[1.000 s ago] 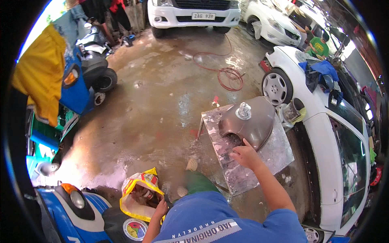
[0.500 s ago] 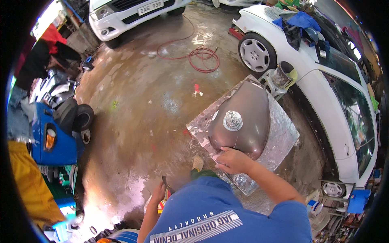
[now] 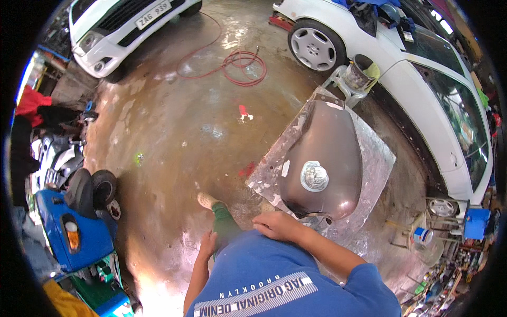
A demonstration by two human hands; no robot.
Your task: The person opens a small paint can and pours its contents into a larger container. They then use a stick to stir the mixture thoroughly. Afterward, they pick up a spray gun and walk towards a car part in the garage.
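Observation:
A dark bronze-grey motorcycle fuel tank lies on a paint-spotted board at the right. Silvery foil or tape covers its filler cap. My right hand is in front of my shirt, just short of the tank's near end and apart from it. Its fingers point left, loosely stretched, and nothing shows in them. My left hand hangs low beside my green-trousered leg. Its fingers are mostly hidden, so any held thing cannot be made out.
A white car stands along the right side, with a white stool bearing a stained bucket beside it. Ahead lies a coiled red hose on the wet floor. A white vehicle is at far left, a blue scooter body nearer.
My right hand has drawn back from the tank's near edge toward my body. One foot has stepped out to the left. The dark tool seen in my left hand no longer shows.

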